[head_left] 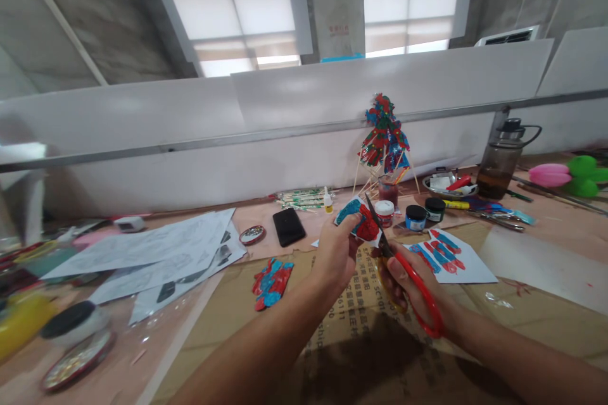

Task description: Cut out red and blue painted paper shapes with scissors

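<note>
My left hand (336,252) pinches a piece of white paper (363,220) painted in red and blue. In my right hand (409,278) is a pair of scissors (420,300) with red handles, its dark blades against the right edge of the painted paper. Whether the blades are apart is hard to tell. A cut-out red and blue painted shape (272,283) lies on the cardboard sheet (213,323), left of my hands. To the right, another sheet of white paper (468,262) bears red and blue paint strokes.
Paint jars (415,218), a small glue bottle (327,200) and a black phone (288,226) stand or lie behind my hands. Painted cut-outs on sticks (384,133) rise from a cup. A water bottle (501,161) is at the right, printed sheets (156,253) at the left.
</note>
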`<action>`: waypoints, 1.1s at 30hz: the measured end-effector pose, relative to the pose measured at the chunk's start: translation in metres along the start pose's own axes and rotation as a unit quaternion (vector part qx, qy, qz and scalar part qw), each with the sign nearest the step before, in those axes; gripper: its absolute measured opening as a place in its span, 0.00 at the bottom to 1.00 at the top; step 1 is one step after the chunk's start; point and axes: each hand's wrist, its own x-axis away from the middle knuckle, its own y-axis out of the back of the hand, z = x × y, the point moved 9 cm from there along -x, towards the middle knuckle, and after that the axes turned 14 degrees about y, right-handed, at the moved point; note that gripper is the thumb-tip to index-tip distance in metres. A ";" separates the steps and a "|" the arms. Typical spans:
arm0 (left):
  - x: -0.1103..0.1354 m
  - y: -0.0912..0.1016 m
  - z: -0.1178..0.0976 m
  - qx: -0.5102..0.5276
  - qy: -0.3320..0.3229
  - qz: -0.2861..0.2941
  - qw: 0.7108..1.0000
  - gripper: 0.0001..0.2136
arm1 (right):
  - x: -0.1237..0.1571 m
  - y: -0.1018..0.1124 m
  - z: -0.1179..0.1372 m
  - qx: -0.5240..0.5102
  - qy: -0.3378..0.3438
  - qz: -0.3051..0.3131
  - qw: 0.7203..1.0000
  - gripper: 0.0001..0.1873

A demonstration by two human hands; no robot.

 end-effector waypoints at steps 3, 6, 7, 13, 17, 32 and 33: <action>0.000 -0.001 0.000 -0.001 -0.001 0.001 1.000 0.10 | 0.000 0.000 0.001 0.000 -0.004 -0.006 1.000 0.25; 0.001 -0.001 -0.002 -0.008 -0.006 -0.001 1.000 0.09 | -0.001 -0.001 0.003 0.000 0.003 0.002 1.000 0.24; 0.001 -0.001 -0.003 -0.011 -0.009 -0.004 1.000 0.09 | -0.001 -0.001 0.004 0.002 0.008 0.007 1.000 0.24; 0.003 -0.001 -0.009 -0.036 -0.015 -0.010 0.999 0.09 | 0.000 -0.001 0.004 0.008 0.012 0.023 1.000 0.21; 0.002 -0.002 -0.008 -0.038 -0.011 -0.005 0.999 0.10 | 0.000 0.001 0.003 0.007 0.006 0.016 1.000 0.22; 0.006 -0.008 0.000 -0.029 0.004 0.022 0.999 0.07 | 0.003 0.001 0.008 -0.002 -0.019 -0.011 1.000 0.28; 0.006 -0.009 0.000 -0.030 0.004 0.025 0.999 0.07 | 0.003 0.001 0.007 -0.008 -0.021 -0.013 1.000 0.28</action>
